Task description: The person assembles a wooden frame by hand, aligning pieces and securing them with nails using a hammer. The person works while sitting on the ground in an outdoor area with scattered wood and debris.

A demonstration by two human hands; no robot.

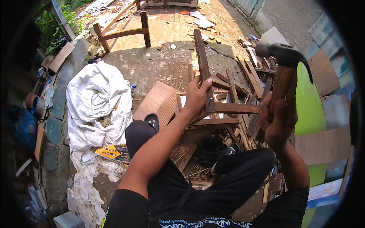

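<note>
Gripping post edges (202, 60), left hand (197, 95) seems clear of the hammer (283, 57) right hand (279, 119) clasps.

A person wears a black short-sleeved T-shirt (127, 209) with pale blue and white lettering (201, 223) across the front and a small yellow-and-green patch of colour (103, 220) near the left side. Long black fabric trousers (245, 171) cover both legs. The dark closed-toe footwear (152, 120) carries small white markings. The hands (197, 97) and forearms (159, 148) are bare.

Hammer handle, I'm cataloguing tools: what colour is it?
The hammer handle is brown, clearest in the head view.
</note>
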